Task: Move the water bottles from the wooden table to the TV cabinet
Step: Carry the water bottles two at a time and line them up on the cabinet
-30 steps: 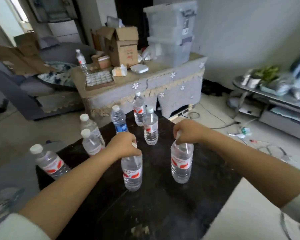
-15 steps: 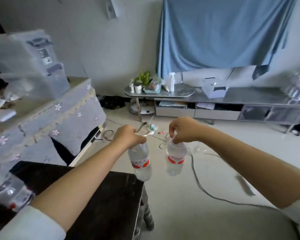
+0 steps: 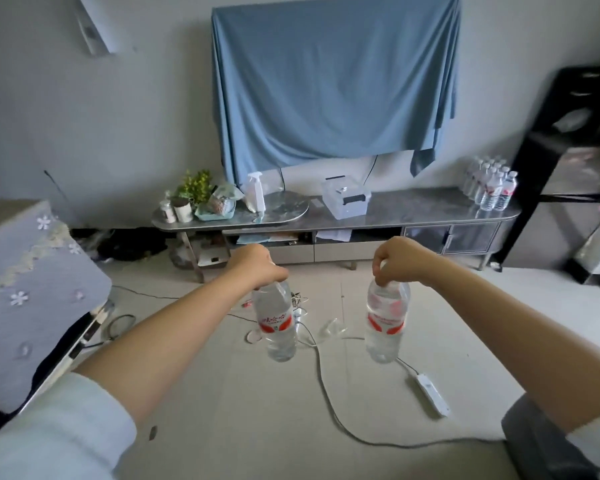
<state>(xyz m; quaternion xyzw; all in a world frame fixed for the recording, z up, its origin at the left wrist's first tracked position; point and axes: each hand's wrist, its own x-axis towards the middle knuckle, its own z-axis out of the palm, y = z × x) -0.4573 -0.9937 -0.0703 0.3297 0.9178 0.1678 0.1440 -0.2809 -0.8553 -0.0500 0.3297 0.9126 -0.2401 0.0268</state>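
Observation:
My left hand [image 3: 257, 266] grips the neck of a clear water bottle [image 3: 277, 323] with a red-and-white label, which hangs upright over the floor. My right hand [image 3: 399, 259] holds a second such bottle [image 3: 386, 325] by its cap in the same way. Both caps are hidden by my fingers. Ahead stands the long grey TV cabinet [image 3: 413, 211] against the wall. Several water bottles [image 3: 490, 185] are grouped at its right end. The wooden table is out of view.
A blue cloth [image 3: 333, 81] covers the screen above the cabinet. A spray bottle [image 3: 256, 192], a plant [image 3: 196, 185] and a clear box [image 3: 346, 200] sit on top. Cables and a power strip [image 3: 430, 394] lie on the floor. A cloth-covered table [image 3: 21, 289] stands left, a black unit [image 3: 568, 161] right.
Both bottles were lifted off the dark table, and my view turned right to face the TV cabinet. My hands are now further apart, carrying the bottles over the floor.

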